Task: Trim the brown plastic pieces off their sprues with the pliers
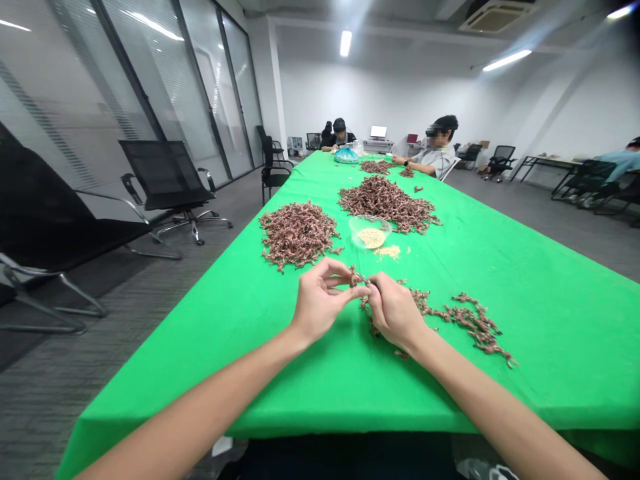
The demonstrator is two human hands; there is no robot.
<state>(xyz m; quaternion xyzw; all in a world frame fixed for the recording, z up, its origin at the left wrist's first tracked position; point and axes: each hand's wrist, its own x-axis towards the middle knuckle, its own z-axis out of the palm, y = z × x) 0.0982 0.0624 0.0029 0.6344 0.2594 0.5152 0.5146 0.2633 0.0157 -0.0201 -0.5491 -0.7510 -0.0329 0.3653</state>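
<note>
Left hand (320, 300): narrow pinch on small brown twisted strand (356, 277)
Right hand (393, 310): narrow pinch, same strand
Pinch place: just above bright green tablecloth (210, 373)

Bright, even light falls from the ceiling lamps (345, 43), glaring on the glass wall (173, 87); shadows stay faint, the wide lens bows the edges, and the near chair (60, 207) blurs.

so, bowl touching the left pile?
Apart: the head view shows a narrow strip of green cloth between the bowl and the left pile.
</note>
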